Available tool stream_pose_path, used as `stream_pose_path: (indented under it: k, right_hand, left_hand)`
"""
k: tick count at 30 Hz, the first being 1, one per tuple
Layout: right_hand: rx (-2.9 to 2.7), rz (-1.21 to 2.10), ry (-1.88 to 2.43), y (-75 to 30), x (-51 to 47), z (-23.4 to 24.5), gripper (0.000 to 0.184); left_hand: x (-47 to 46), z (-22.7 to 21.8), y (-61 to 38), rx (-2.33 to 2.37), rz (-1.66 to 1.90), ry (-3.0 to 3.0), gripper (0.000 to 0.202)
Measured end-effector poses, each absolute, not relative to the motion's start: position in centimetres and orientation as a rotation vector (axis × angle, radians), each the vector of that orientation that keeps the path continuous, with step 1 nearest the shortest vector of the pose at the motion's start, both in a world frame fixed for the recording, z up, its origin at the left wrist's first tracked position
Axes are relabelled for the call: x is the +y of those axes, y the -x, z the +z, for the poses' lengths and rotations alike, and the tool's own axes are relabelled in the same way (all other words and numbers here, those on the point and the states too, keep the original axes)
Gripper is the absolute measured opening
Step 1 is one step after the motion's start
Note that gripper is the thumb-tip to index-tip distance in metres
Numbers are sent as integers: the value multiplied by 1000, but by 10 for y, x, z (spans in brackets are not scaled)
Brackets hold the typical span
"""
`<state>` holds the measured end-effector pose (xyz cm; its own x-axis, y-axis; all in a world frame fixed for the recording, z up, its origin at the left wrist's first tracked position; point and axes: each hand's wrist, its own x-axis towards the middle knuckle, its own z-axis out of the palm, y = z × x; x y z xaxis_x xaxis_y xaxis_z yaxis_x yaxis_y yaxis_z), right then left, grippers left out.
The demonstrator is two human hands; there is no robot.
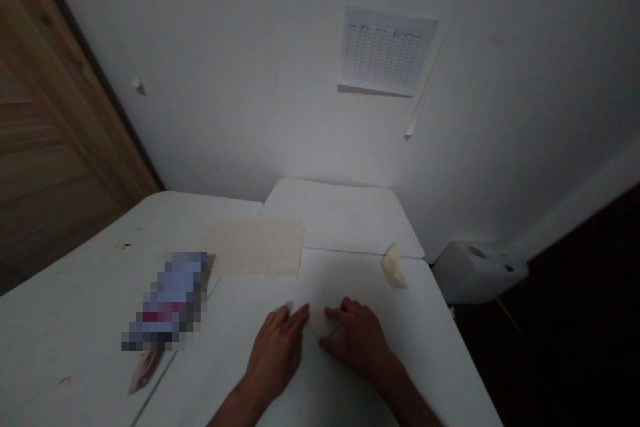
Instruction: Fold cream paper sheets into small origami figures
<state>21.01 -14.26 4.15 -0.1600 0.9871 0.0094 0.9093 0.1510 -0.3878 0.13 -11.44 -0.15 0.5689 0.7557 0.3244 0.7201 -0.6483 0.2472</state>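
Low over the white table (350, 267), my two hands face each other with a small pale piece of paper (323, 324) between them. My right hand (357, 340) has its thumb and bent fingers closed around the paper's right side. From the other side, my left hand (275, 352) lies with fingers stretched forward, its fingertips at the paper's left edge. I cannot tell whether the left fingertips press on it. The paper is dim and partly covered by my right fingers. Beyond my right hand stands a folded cream paper piece (395, 267).
Cream lined sheets (255, 247) lie beyond my left hand. Further left is a pixelated bluish item (170, 300) with a pinkish strip (145, 368) below it. A printed table (387, 52) hangs on the wall. A whitish container (480, 272) stands right of the table.
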Motion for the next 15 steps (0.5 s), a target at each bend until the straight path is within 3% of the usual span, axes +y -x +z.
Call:
stream_pose_path:
  k: [11, 15]
  right_hand:
    - [-2164, 445, 1861, -210, -144, 43, 49]
    - [-2181, 463, 1854, -210, -143, 44, 48]
  left_hand:
    - [-116, -6, 5, 1422, 666, -2795, 47]
    - [-118, -4, 1, 1217, 692, -2962, 54]
